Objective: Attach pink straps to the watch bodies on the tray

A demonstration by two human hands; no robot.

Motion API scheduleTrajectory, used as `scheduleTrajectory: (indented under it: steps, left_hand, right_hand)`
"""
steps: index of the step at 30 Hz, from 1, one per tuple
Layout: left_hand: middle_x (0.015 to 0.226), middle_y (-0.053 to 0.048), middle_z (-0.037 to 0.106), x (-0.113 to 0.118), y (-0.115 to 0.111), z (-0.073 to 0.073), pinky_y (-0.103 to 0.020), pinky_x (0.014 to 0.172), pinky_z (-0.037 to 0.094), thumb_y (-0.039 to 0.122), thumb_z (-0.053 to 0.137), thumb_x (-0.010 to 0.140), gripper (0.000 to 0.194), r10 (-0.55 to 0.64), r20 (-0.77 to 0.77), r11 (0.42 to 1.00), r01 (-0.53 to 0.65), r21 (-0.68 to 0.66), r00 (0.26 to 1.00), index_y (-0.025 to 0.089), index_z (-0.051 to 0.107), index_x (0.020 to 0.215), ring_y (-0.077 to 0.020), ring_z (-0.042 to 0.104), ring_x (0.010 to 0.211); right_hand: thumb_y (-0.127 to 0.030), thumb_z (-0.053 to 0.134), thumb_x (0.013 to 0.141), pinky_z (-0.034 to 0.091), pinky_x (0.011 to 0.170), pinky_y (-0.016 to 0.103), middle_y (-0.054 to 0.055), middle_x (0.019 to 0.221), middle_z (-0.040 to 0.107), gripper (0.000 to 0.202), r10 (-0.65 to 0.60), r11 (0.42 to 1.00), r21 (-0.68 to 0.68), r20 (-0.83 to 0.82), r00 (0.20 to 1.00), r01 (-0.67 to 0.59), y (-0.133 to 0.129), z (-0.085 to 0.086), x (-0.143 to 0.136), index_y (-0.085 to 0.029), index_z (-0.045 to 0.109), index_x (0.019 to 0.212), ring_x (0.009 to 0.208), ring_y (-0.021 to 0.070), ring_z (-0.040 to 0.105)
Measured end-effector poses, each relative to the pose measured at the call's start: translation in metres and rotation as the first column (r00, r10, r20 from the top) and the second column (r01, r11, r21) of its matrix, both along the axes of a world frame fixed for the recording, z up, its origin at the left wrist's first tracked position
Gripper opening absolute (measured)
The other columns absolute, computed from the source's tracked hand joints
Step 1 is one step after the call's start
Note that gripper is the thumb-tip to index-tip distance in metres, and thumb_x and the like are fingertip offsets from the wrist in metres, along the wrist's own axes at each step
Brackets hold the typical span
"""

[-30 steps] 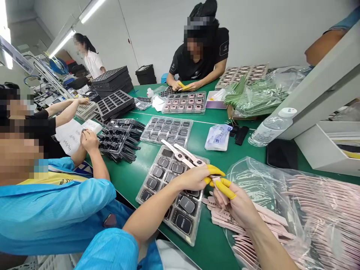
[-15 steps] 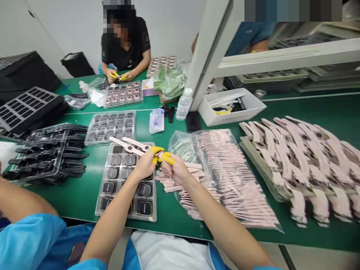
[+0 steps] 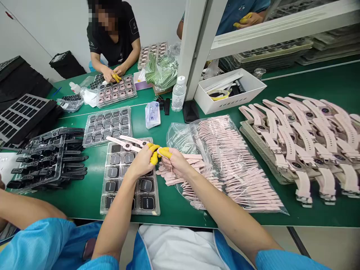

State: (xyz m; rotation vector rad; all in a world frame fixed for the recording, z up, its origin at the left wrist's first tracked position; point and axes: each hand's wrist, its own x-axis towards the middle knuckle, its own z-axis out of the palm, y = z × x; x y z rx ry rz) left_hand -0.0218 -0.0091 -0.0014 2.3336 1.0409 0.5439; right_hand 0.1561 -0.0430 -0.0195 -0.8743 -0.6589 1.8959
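Note:
My left hand [image 3: 144, 159], with yellow finger covers, is closed in a pinch above the right side of a clear tray [image 3: 102, 204]. What it pinches is hidden by the fingers. My right hand [image 3: 174, 160], also with yellow finger covers, meets it fingertip to fingertip and is closed on a pink watch strap, whose thin end shows below the fingers. Two watches with pink straps [image 3: 128, 146] lie across the tray's far edge, and square dark watch cases [image 3: 146, 203] fill several of its pockets. Loose pink straps [image 3: 194, 161] lie just right of my hands.
A plastic bag of pink straps [image 3: 233, 161] lies to the right, beside stacked trays of pink watches [image 3: 295, 165]. Black-strapped watches [image 3: 47, 161] are at left. Behind stand a bottle [image 3: 179, 95], a white box [image 3: 225, 101] and a post [image 3: 194, 48]. A co-worker [image 3: 115, 41] sits opposite.
My view has shifted slightly. My hands stay together at the same spot over the tray, fingers slightly rearranged. The co-worker opposite has lowered their hands to a tray.

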Motion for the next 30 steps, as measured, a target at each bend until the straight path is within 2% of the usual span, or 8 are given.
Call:
scheduleTrajectory:
  steps: [7, 11, 15, 18, 24, 26, 28, 30]
  left_hand:
    - [0.123, -0.013, 0.068, -0.002, -0.001, 0.005, -0.044, 0.105, 0.054, 0.030, 0.044, 0.104, 0.035, 0.016, 0.203, 0.988, 0.015, -0.152, 0.979, 0.020, 0.065, 0.130, -0.0254, 0.065, 0.115]
    - [0.120, -0.012, 0.071, 0.000, -0.003, 0.000, -0.041, 0.098, 0.058, 0.043, 0.065, 0.096, 0.039, 0.191, 0.380, 0.944, -0.064, -0.323, 0.905, 0.020, 0.063, 0.127, -0.0248, 0.070, 0.109]
    - [0.107, -0.011, 0.073, 0.006, -0.004, -0.001, -0.039, 0.086, 0.059, 0.057, 0.071, 0.091, 0.042, 0.310, 0.472, 0.920, -0.134, -0.369, 0.826, 0.019, 0.067, 0.109, -0.0225, 0.072, 0.091]
    - [0.107, -0.011, 0.076, 0.002, 0.002, 0.002, -0.040, 0.083, 0.060, 0.067, 0.067, 0.090, 0.052, 0.431, 0.576, 0.883, -0.192, -0.429, 0.695, 0.020, 0.062, 0.113, -0.0229, 0.074, 0.087]
    - [0.113, -0.010, 0.078, -0.030, 0.023, 0.009, -0.029, 0.061, 0.059, 0.070, 0.075, 0.083, 0.058, 0.672, 0.704, 0.710, -0.472, -0.523, 0.230, 0.023, 0.049, 0.108, -0.0152, 0.073, 0.066]
    - [0.112, -0.010, 0.079, -0.030, 0.022, 0.007, -0.028, 0.057, 0.060, 0.064, 0.078, 0.083, 0.057, 0.679, 0.682, 0.722, -0.412, -0.556, 0.270, 0.022, 0.054, 0.112, -0.0152, 0.073, 0.062]
    - [0.114, -0.012, 0.080, -0.022, 0.017, 0.002, -0.031, 0.063, 0.063, 0.055, 0.076, 0.088, 0.049, 0.624, 0.613, 0.776, -0.290, -0.560, 0.485, 0.020, 0.061, 0.117, -0.0186, 0.076, 0.071]
    - [0.120, -0.013, 0.079, -0.011, 0.009, -0.005, -0.037, 0.081, 0.065, 0.043, 0.070, 0.094, 0.037, 0.452, 0.523, 0.856, -0.185, -0.483, 0.722, 0.019, 0.067, 0.122, -0.0230, 0.079, 0.092]
  right_hand:
    - [-0.057, 0.083, 0.079, 0.021, 0.039, 0.019, -0.011, 0.042, 0.040, 0.045, 0.015, 0.999, 0.050, 0.005, 1.000, -0.015, -0.002, -0.001, 0.000, -0.022, 0.055, 0.080, 0.038, 0.0063, 0.026]
    - [-0.064, 0.080, 0.080, 0.026, 0.038, 0.020, -0.010, 0.049, 0.048, 0.050, -0.006, 0.999, 0.052, -0.041, 0.999, 0.008, -0.003, 0.001, 0.000, -0.023, 0.053, 0.087, 0.037, 0.0070, 0.032]
    - [-0.066, 0.077, 0.083, 0.024, 0.035, 0.020, -0.010, 0.053, 0.051, 0.050, 0.133, 0.990, 0.044, -0.048, 0.990, -0.131, -0.005, 0.002, 0.001, -0.023, 0.055, 0.094, 0.035, 0.0066, 0.033]
    - [-0.067, 0.073, 0.086, 0.018, 0.035, 0.019, -0.009, 0.054, 0.049, 0.049, 0.255, 0.967, 0.024, -0.045, 0.966, -0.254, -0.006, 0.003, 0.006, -0.021, 0.056, 0.089, 0.034, 0.0042, 0.027]
    - [-0.059, 0.079, 0.083, 0.014, 0.037, 0.018, -0.009, 0.057, 0.049, 0.046, 0.385, 0.922, 0.017, 0.038, 0.922, -0.386, -0.005, 0.003, 0.009, -0.019, 0.056, 0.087, 0.038, 0.0024, 0.026]
    - [-0.058, 0.083, 0.080, 0.022, 0.039, 0.018, -0.009, 0.059, 0.052, 0.049, 0.249, 0.967, 0.052, 0.044, 0.968, -0.251, -0.005, 0.003, 0.007, -0.022, 0.051, 0.087, 0.040, 0.0038, 0.033]
    - [-0.060, 0.084, 0.078, 0.026, 0.041, 0.019, -0.009, 0.063, 0.056, 0.052, 0.082, 0.993, 0.085, 0.042, 0.996, -0.085, -0.005, 0.004, 0.003, -0.024, 0.049, 0.089, 0.043, 0.0053, 0.037]
    - [-0.062, 0.082, 0.079, 0.025, 0.041, 0.019, -0.008, 0.065, 0.057, 0.051, 0.011, 0.996, 0.093, 0.052, 0.999, -0.015, -0.005, 0.005, 0.001, -0.024, 0.051, 0.092, 0.045, 0.0061, 0.037]
